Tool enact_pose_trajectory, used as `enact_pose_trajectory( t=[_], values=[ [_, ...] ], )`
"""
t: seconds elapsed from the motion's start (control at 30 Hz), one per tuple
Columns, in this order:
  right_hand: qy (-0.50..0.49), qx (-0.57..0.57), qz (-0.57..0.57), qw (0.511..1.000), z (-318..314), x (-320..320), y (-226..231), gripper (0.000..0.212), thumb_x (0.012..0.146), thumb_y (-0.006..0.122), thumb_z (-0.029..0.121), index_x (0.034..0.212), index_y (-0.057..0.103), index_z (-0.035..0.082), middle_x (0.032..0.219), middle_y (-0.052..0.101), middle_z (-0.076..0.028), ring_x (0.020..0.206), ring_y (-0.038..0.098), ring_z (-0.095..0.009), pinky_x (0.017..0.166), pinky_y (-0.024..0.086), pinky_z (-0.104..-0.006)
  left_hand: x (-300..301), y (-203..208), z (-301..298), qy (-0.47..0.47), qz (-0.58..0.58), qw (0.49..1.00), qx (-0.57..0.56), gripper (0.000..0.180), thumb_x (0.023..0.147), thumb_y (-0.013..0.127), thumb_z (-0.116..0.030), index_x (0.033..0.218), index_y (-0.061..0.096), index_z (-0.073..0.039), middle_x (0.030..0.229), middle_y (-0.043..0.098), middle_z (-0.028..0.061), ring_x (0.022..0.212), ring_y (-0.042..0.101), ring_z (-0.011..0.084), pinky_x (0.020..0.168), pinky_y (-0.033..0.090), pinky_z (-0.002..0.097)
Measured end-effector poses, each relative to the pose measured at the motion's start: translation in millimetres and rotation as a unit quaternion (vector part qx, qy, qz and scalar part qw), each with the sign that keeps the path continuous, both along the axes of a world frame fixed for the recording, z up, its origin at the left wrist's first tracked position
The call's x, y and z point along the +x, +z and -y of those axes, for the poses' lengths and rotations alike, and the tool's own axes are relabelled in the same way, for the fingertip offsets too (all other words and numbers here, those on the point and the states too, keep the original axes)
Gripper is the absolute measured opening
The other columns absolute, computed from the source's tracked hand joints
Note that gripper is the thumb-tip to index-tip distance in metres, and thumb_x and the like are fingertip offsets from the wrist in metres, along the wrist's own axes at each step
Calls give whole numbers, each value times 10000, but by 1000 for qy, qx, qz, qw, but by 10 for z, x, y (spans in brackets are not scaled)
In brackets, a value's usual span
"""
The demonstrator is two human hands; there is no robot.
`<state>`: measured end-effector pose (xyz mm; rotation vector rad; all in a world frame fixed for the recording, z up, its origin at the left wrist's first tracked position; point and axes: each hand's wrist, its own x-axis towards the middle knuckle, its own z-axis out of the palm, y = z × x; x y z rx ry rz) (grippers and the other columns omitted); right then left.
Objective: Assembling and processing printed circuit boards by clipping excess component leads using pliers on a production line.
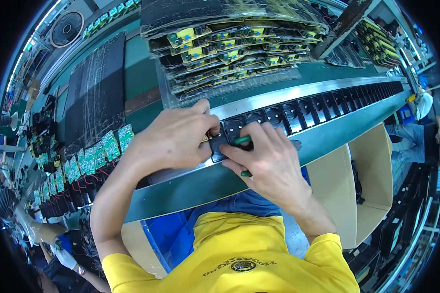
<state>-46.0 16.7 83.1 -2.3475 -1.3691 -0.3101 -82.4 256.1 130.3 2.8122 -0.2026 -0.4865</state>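
1. The left hand [168,139] is curled, its fingertips drawn together at the left side of a small, black, rectangular plastic case [216,153]; I cannot tell what they pinch.
2. The right hand [271,163] is closed around a green-handled tool [243,140], most of it hidden in the grip, while its leading fingertips press on the case.
3. The case lies between the hands, at the near left end of a long row of similar black plastic cases [327,105] beside a shiny metal strip [288,93].
4. Possible trouble: uneven pressure from the two hands could tip or skew the case, nudging its neighbour; the tool, tucked in the working hand, might catch or scratch a shell.
5. The case's long axis runs roughly near to far, across the row, which itself stretches away to the right. Which end is its front I cannot tell.
6. Beyond, on the green surface [161,198], sit green circuit boards with red wires [102,149] at left and stacked sheets carrying yellow-topped components [230,44] at the far side.
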Motion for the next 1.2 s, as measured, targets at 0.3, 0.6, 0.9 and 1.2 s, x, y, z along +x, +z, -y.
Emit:
enact_pose_trajectory(
  t=[0.3,0.6,0.9,1.2],
  values=[
    [2,1,18,1000,44,-87,-123,196,891,899,129,1086,882,131,1129,605,-77,973,585,-277,849,504,-425,49,-594,418,51,433,898,64,470,857,825,-203,1299,689,-125,1241,674,72,1112,670,274,918,555,398],
    [-106,85,-55,989,521,92,98,358,866,915,71,1220,871,97,1240,659,-141,1027,668,-312,875,566,-421,-910,-705,-433,14,372,927,42,399,854,770,-53,1244,723,-126,1481,640,100,1395,621,338,1255,474,552],
    [-83,134,-58,986,628,207,71,307,889,949,200,1184,888,149,1173,655,-89,954,655,-254,849,576,-370,-780,-24,-367,-10,368,927,77,474,860,750,-14,1323,748,-115,1542,628,135,1370,616,366,1200,473,537],
    [-55,174,-74,980,745,257,123,265,907,958,250,1154,899,173,1161,659,-62,934,647,-233,846,569,-349,2308,991,561,4,517,852,83,335,1034,809,-303,1307,796,-109,1349,617,120,1124,599,330,1027,527,451]
  ],
)
